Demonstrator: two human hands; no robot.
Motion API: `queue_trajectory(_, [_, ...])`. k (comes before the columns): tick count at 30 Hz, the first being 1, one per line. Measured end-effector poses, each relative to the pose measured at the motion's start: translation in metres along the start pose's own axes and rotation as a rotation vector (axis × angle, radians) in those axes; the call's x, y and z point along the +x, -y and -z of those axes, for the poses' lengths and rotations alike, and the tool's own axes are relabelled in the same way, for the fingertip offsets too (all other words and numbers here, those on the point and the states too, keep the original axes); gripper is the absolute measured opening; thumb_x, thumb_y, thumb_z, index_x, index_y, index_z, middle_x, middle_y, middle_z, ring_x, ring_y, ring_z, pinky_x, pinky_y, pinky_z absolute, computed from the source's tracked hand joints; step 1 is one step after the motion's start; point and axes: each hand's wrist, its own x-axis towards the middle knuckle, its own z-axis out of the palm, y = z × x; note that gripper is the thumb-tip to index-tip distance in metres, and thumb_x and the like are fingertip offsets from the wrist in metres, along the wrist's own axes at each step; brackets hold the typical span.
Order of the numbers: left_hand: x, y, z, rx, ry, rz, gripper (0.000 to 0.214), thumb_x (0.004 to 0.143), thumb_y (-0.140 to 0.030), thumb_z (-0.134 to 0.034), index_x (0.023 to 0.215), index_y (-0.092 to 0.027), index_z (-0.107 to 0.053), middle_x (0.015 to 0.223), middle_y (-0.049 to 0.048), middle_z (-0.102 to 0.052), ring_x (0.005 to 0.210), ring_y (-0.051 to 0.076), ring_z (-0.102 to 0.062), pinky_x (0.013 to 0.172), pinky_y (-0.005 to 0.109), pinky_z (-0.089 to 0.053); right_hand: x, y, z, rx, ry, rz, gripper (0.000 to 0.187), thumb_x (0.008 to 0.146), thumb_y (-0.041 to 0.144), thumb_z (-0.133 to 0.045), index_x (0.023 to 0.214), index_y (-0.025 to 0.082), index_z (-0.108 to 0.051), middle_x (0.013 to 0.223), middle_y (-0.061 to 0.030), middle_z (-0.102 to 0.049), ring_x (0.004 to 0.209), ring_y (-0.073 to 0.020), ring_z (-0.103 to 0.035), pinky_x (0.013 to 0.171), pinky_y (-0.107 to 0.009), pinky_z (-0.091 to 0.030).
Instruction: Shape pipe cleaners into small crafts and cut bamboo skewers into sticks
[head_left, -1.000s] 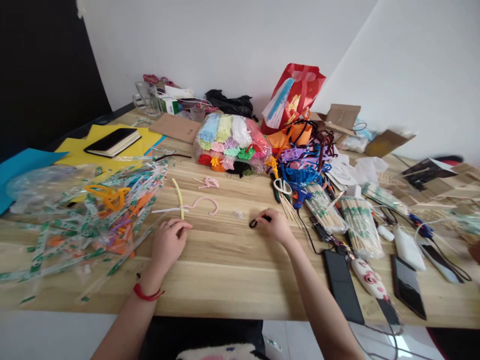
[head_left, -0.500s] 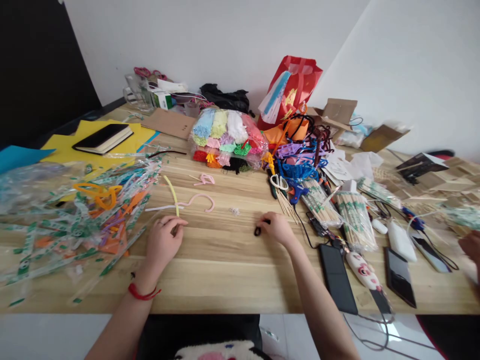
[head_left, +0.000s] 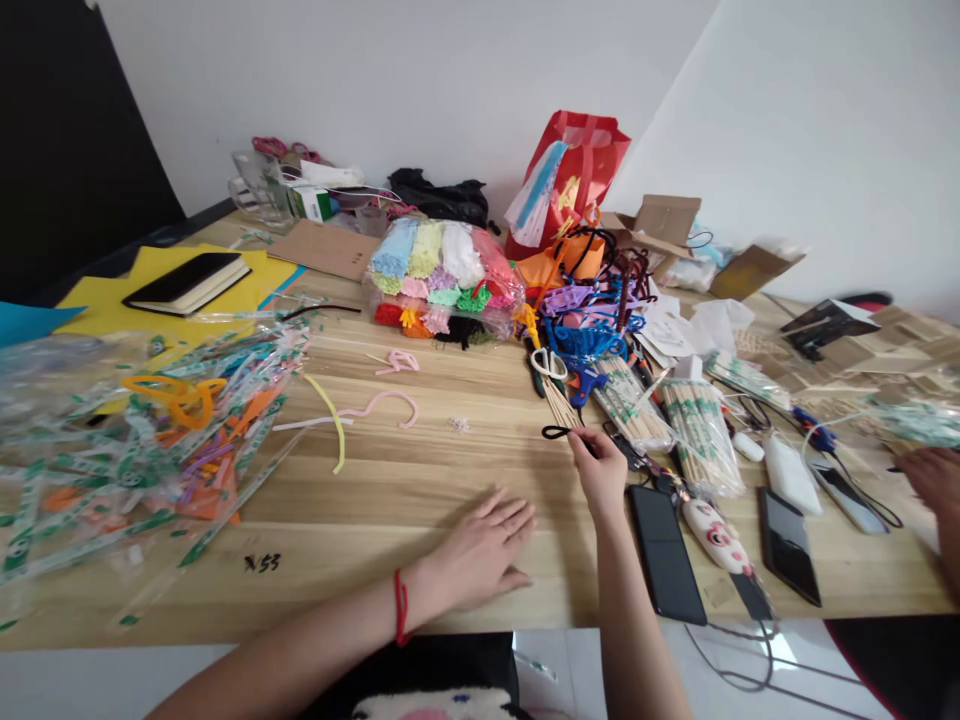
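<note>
Right hand (head_left: 600, 470) pinches a black pipe cleaner (head_left: 556, 432) by its tail, mid-table (head_left: 390, 500), beside the stick bundles (head_left: 634, 405). Left hand (head_left: 484, 550) lies flat, fingers spread, near the front edge. A pinch closer to the loop would likely steady it. Earlier, the left hand rested by the yellow pipe cleaner (head_left: 330, 415).

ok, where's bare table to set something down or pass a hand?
Bare wood runs between the yellow pipe cleaner and the right hand, which pinches a black pipe cleaner, and along the front edge left of the left hand. Crowded: plastic wrappers on the left, skewer bundles and phones on the right.
</note>
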Motion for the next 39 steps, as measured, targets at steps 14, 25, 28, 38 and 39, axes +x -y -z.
queue_trajectory(14, [0.021,0.044,0.011,0.285,-0.086,0.337,0.069,0.083,-0.061,-0.038,0.126,-0.008,-0.051,0.137,0.0157,-0.044,0.135,0.029,-0.022,0.112,0.053,0.0,-0.1,-0.011,-0.003,-0.572,-0.032,0.221,0.042,0.092,0.035,-0.032,0.108,0.012,-0.063,0.08,-0.0122,-0.058,0.072,-0.0204,-0.055,0.068,-0.03,-0.044])
queue_trajectory(25, [-0.018,0.048,0.043,0.178,-0.382,0.356,0.026,0.089,-0.022,-0.044,0.106,-0.023,-0.062,0.114,0.0048,-0.064,0.119,0.022,-0.048,0.107,0.05,-0.017,-0.11,0.018,-0.047,-0.573,0.174,0.272,0.039,0.091,0.03,-0.033,0.107,0.015,-0.065,0.075,-0.0057,-0.063,0.065,-0.0132,-0.057,0.06,-0.022,-0.038])
queue_trajectory(28, [-0.03,0.063,0.047,0.146,-0.481,0.393,0.024,0.087,-0.018,-0.045,0.101,-0.025,-0.064,0.104,0.0025,-0.068,0.107,0.02,-0.056,0.103,0.045,-0.024,-0.088,0.014,-0.031,-0.698,-0.001,0.157,0.041,0.09,0.03,-0.033,0.111,0.013,-0.064,0.076,-0.0069,-0.063,0.063,-0.0145,-0.056,0.055,-0.024,-0.035])
queue_trajectory(38, [-0.055,0.115,0.049,0.076,-0.668,0.602,0.017,0.088,-0.025,-0.049,0.096,-0.023,-0.064,0.092,0.0011,-0.071,0.087,0.017,-0.063,0.09,0.035,-0.034,-0.081,0.037,-0.072,-0.869,0.381,0.07,0.038,0.087,0.017,-0.036,0.117,0.02,-0.06,0.091,-0.0067,-0.066,0.067,-0.0138,-0.061,0.052,-0.023,-0.032])
queue_trajectory(39, [-0.055,0.115,0.049,0.059,-0.655,0.597,0.018,0.089,-0.025,-0.048,0.097,-0.023,-0.063,0.089,0.0008,-0.071,0.086,0.017,-0.063,0.089,0.035,-0.034,-0.081,0.041,-0.076,-0.844,0.406,0.098,0.038,0.088,0.017,-0.037,0.117,0.022,-0.06,0.092,-0.0058,-0.066,0.069,-0.0138,-0.062,0.053,-0.023,-0.033])
